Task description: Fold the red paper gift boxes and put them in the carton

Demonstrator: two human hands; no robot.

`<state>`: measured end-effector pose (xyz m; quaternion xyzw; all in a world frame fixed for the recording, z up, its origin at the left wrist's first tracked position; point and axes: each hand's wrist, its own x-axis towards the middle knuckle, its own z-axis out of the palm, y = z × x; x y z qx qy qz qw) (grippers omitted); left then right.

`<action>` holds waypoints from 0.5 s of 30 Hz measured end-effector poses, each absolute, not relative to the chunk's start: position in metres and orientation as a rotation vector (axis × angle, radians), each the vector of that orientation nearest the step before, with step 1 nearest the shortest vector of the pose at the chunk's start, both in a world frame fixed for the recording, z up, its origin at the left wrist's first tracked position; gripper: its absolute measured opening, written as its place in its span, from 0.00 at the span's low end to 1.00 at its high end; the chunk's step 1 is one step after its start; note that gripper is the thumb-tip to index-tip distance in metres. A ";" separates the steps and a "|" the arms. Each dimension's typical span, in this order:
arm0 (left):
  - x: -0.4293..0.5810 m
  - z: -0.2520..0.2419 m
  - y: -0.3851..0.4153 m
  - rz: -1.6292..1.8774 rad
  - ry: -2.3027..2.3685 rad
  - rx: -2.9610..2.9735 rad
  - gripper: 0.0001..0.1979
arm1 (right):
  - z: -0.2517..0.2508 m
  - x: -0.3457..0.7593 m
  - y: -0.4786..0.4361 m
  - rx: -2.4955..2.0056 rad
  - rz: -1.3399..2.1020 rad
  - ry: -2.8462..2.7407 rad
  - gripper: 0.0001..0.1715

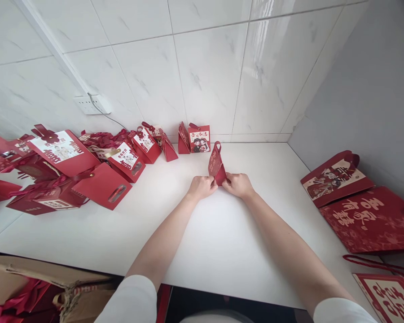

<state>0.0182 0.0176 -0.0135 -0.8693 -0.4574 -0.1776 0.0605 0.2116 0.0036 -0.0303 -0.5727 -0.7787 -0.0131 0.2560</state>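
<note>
A small red paper gift box (217,164) with a loop handle on top stands tilted on the white counter (222,233), in the middle of the view. My left hand (202,186) pinches its lower left corner with closed fingers. My right hand (238,184) grips its lower right side, fingers curled. Both hands rest on the counter at the box's base.
Several red gift boxes (87,166) lie piled at the left, and two small ones (195,139) stand against the tiled wall. Flat red bags (366,220) lie at the right. A cardboard box (30,287) sits below the counter's front edge at the left.
</note>
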 end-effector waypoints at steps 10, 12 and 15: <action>-0.008 -0.012 0.035 -0.929 -1.669 -2.611 0.16 | -0.027 0.219 -0.002 -1.337 0.203 -1.625 0.16; -0.008 -0.009 0.034 -1.075 -1.688 -2.658 0.17 | -0.030 0.221 0.004 -1.324 0.325 -1.488 0.15; -0.002 -0.006 0.028 -1.183 -1.560 -2.754 0.15 | -0.036 0.227 0.015 -1.234 0.556 -1.381 0.19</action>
